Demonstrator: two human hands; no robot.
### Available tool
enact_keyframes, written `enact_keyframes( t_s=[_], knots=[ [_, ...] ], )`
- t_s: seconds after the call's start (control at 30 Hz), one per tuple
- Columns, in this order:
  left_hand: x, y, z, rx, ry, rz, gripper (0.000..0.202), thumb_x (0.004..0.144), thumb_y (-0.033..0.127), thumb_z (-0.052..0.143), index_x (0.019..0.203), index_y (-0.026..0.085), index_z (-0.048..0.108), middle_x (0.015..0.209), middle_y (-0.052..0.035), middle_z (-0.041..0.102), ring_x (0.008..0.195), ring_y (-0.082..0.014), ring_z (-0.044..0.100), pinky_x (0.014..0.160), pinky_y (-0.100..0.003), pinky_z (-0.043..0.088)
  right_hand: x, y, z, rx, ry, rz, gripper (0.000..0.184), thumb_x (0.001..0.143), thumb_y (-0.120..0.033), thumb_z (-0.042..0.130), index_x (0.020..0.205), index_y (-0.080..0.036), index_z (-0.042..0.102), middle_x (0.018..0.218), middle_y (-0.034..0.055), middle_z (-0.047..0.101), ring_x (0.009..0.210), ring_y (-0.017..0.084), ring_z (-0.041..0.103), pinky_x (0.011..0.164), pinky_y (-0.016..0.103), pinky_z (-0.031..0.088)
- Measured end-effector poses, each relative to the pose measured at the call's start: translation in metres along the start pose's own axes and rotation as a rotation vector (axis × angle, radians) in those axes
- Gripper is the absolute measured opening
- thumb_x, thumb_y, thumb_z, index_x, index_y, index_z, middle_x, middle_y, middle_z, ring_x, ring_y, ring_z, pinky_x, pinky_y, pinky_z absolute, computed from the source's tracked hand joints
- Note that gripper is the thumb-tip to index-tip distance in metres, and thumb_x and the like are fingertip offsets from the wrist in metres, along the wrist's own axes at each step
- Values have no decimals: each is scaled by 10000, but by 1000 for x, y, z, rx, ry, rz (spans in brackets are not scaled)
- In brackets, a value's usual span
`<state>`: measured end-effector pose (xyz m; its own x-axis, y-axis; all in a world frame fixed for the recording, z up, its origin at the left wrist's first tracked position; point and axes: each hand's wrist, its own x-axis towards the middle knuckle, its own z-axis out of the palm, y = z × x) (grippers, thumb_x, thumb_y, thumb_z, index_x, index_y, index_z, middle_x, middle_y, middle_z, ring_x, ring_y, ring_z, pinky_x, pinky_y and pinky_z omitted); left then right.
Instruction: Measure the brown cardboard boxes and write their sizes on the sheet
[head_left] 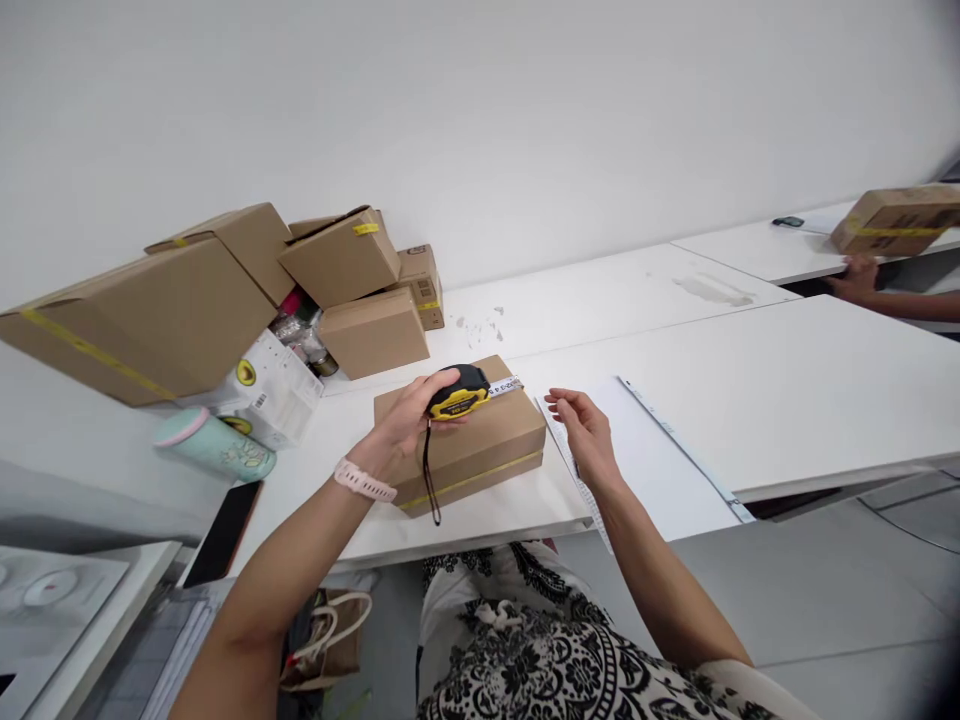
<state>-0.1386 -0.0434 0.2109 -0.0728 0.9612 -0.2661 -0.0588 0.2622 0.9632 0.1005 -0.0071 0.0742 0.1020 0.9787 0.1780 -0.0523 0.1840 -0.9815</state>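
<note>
My left hand (411, 415) is wrapped round a black and yellow tape measure (459, 392), whose wrist strap hangs down. A short length of its white blade (504, 386) sticks out to the right. Beneath it lies a closed cardboard box (480, 440) with yellow tape along its front side. To the right of the box, my right hand (585, 430) is over the edge of a white paper pad (660, 470). Its fingers are loosely bent and slightly apart, a little way from the blade's tip, with nothing visible in them.
Several cardboard boxes (375, 335) are stacked at the back left against the wall. Before them are a white printed carton (281, 390), a mint tumbler (217, 445) and a dark phone (225, 532). Far right, another person's hand (859, 275) is beside a taped box (896, 220).
</note>
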Motion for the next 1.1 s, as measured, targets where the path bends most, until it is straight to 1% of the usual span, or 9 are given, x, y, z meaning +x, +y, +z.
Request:
enact_keyframes(
  t_s=[0.2,0.37,0.43,0.53,0.63,0.7,0.83,0.97,1.1],
  knots=[
    [23,-10,12,54,-12,-56,460,790,512,776,1068,145,773,908,-175,789,689,-245,748,600,-340,626,6,9,-14,-80,-17,5,412,902,-572,577,1099,-231,697,1159,124,752,1020,272,684,916,462,540],
    [20,-9,8,61,4,-90,460,779,511,773,1087,170,767,929,-142,799,674,-235,753,594,-322,630,29,-3,1,-73,-98,9,344,884,-517,612,1052,-239,728,1194,89,748,1076,273,661,977,472,522],
    [18,-9,5,55,24,-110,458,772,514,775,1077,172,762,921,-125,800,675,-236,755,599,-326,635,43,-7,14,-48,-191,24,367,875,-539,629,1069,-248,740,1239,75,739,1117,281,657,1017,488,506],
    [17,-10,-1,29,27,-133,449,782,512,768,1063,161,758,922,-127,799,684,-241,757,608,-335,640,65,-7,33,60,-459,45,484,841,-618,686,1192,-290,741,1405,57,669,1260,301,618,1101,513,463],
    [17,-13,-5,2,8,-123,465,792,518,768,1079,152,756,908,-142,796,700,-248,758,616,-336,639,78,-3,45,110,-694,-11,527,811,-679,717,1209,-336,760,1569,28,528,1469,300,453,1234,508,320],
    [19,-15,-7,-9,2,-115,469,793,518,770,1093,158,755,908,-142,797,712,-254,760,617,-339,639,80,-2,48,78,-742,-45,507,825,-698,695,1185,-350,775,1602,14,484,1532,292,361,1275,508,237],
    [18,-17,-10,3,4,-116,459,789,512,770,1087,163,760,867,-127,795,674,-241,754,624,-337,642,80,-6,45,7,-743,-59,459,843,-677,690,1160,-359,785,1573,11,520,1547,301,329,1278,549,225],
    [0,-16,-38,-6,70,-107,440,777,458,784,1087,147,766,883,-143,798,673,-263,762,599,-347,645,81,-10,44,-48,-737,-66,398,857,-638,699,1145,-378,788,1547,-6,548,1539,305,346,1270,573,250],
    [-40,-17,-102,-81,195,-90,333,756,352,788,1001,126,783,918,-159,802,726,-316,778,640,-436,669,80,-10,45,-59,-733,-57,383,866,-619,701,1151,-378,785,1557,-10,536,1541,325,337,1248,603,291]
  ],
)
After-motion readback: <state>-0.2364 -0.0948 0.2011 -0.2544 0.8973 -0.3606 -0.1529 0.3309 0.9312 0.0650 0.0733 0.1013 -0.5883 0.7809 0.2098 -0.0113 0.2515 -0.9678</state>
